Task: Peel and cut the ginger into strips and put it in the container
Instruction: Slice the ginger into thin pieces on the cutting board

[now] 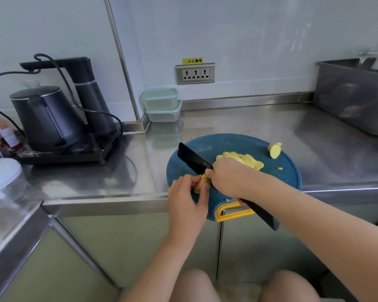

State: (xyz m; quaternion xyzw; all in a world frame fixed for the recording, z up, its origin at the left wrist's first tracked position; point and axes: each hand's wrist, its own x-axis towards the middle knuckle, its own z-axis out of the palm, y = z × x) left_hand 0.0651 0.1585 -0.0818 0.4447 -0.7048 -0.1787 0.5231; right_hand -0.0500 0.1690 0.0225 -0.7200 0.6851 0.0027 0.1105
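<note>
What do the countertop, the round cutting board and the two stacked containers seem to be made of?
The countertop is likely stainless steel, brushed; it shows blurred reflections. The cutting board is probably plastic, matte blue, with a moulded yellow handle. The stacked containers are apparently clear plastic: see-through walls, pale green lids.

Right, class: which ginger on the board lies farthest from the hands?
The ginger chunk at the far right edge of the board; the slice pile sits beside the right hand, and a third piece is in the left hand.
</note>
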